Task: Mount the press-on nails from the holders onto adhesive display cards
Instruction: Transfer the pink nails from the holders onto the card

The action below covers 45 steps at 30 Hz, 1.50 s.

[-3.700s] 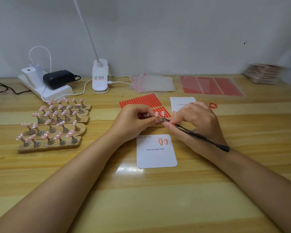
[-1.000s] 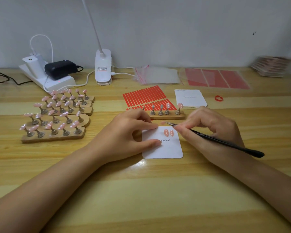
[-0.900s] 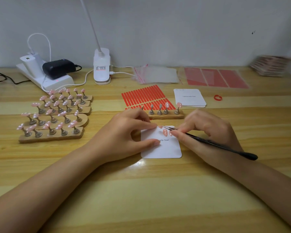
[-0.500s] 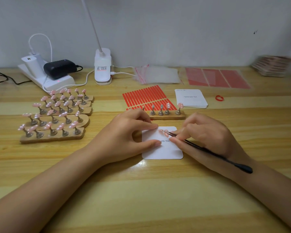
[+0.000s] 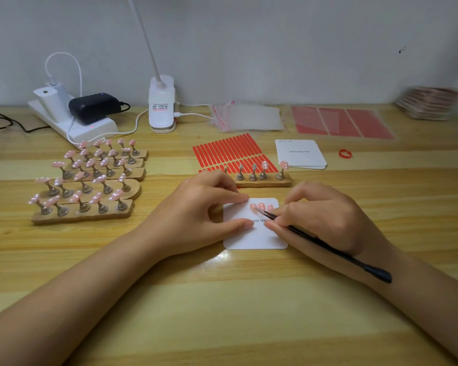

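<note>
A white display card [image 5: 257, 237] lies on the wooden table in front of me with three pink nails [image 5: 261, 206] stuck in a row near its top edge. My left hand [image 5: 196, 215] presses the card's left side flat with index finger and thumb. My right hand [image 5: 325, 217] grips black tweezers [image 5: 320, 243] whose tip touches the leftmost nail. Just behind the card stands a wooden holder [image 5: 263, 182] with two pink nails left on its pegs. At the left, several more holders [image 5: 90, 180] carry rows of pink nails.
A red adhesive strip sheet [image 5: 228, 151] and a stack of blank cards [image 5: 300, 154] lie behind the holder. Clear bags [image 5: 246, 118], red sheets [image 5: 341, 124], a small red ring [image 5: 344, 154], a lamp base [image 5: 161, 107] and a power strip [image 5: 72, 120] line the back.
A third nail has been carried from the holder with the tweezers and set on the card beside the other two. My left hand moved from the holder to hold the card down.
</note>
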### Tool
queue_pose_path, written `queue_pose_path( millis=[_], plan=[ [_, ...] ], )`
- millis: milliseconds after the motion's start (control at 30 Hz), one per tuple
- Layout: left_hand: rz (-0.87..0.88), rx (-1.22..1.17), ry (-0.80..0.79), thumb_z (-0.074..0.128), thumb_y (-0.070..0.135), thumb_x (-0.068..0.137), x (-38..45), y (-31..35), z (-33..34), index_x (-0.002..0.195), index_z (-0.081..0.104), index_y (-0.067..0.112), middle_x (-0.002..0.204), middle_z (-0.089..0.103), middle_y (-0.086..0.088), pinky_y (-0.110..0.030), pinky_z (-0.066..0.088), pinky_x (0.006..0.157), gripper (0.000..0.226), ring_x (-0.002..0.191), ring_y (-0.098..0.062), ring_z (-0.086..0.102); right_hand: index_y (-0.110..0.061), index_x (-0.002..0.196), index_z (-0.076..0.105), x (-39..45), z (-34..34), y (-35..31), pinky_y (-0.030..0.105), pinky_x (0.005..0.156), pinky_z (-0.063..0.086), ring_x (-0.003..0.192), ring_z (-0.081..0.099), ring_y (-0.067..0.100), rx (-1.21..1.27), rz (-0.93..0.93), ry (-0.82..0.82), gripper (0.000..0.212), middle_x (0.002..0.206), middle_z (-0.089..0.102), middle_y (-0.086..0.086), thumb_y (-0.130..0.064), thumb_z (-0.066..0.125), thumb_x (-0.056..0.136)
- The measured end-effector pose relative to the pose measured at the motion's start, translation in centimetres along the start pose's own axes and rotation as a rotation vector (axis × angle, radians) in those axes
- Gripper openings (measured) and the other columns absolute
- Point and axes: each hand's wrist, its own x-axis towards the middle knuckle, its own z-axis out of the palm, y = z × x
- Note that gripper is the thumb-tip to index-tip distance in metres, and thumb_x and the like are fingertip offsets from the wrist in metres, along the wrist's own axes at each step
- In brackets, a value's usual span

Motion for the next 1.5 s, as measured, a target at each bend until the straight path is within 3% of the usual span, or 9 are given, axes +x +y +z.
queue_pose_path(
  millis=[833, 1067, 1167, 1333, 1500],
  plan=[
    [-0.004, 0.002, -0.010, 0.064, 0.044, 0.076, -0.02, 0.07, -0.09, 0.109, 0.070, 0.016, 0.100, 0.058, 0.003, -0.037, 0.047, 0.081, 0.044, 0.094, -0.013, 0.055, -0.003, 0.064, 0.068, -0.22, -0.73, -0.18, 0.032, 0.052, 0.047, 0.061, 0.059, 0.021, 0.047, 0.009, -0.087, 0.025, 0.063, 0.060, 0.008, -0.017, 0.063, 0.084],
    [-0.002, 0.007, -0.006, 0.065, 0.044, 0.075, 0.01, 0.08, -0.03, 0.108, 0.071, 0.015, 0.100, 0.058, 0.001, -0.038, 0.047, 0.081, 0.044, 0.094, -0.015, 0.056, -0.011, 0.068, 0.066, -0.20, -0.19, 0.14, 0.030, 0.060, 0.046, 0.063, 0.059, 0.014, 0.140, 0.239, 0.052, 0.024, 0.070, 0.062, 0.000, -0.027, 0.064, 0.084],
    [-0.002, 0.008, -0.008, 0.065, 0.045, 0.075, 0.00, 0.13, -0.07, 0.109, 0.071, 0.015, 0.100, 0.057, 0.003, -0.037, 0.047, 0.081, 0.045, 0.094, -0.014, 0.055, -0.013, 0.067, 0.066, -0.01, 0.02, 0.24, 0.030, 0.063, 0.046, 0.064, 0.059, 0.013, 0.172, 0.290, 0.032, 0.025, 0.068, 0.062, -0.002, -0.032, 0.062, 0.083],
    [-0.005, 0.017, -0.008, 0.064, 0.045, 0.075, 0.05, 0.11, -0.07, 0.109, 0.071, 0.016, 0.099, 0.057, 0.004, -0.033, 0.046, 0.080, 0.045, 0.093, -0.012, 0.054, -0.016, 0.066, 0.066, 0.14, 0.05, 0.09, 0.017, 0.070, 0.040, 0.065, 0.054, 0.008, 0.165, 0.330, -0.049, 0.021, 0.068, 0.060, -0.008, -0.033, 0.069, 0.079],
    [-0.003, 0.020, -0.003, 0.065, 0.044, 0.075, 0.06, 0.19, -0.05, 0.109, 0.071, 0.015, 0.100, 0.057, 0.002, -0.036, 0.046, 0.082, 0.045, 0.094, -0.014, 0.055, -0.017, 0.064, 0.065, 0.13, -0.10, 0.04, 0.030, 0.059, 0.048, 0.064, 0.059, 0.010, 0.206, 0.360, -0.072, 0.019, 0.070, 0.061, -0.006, -0.030, 0.068, 0.078]
  ],
)
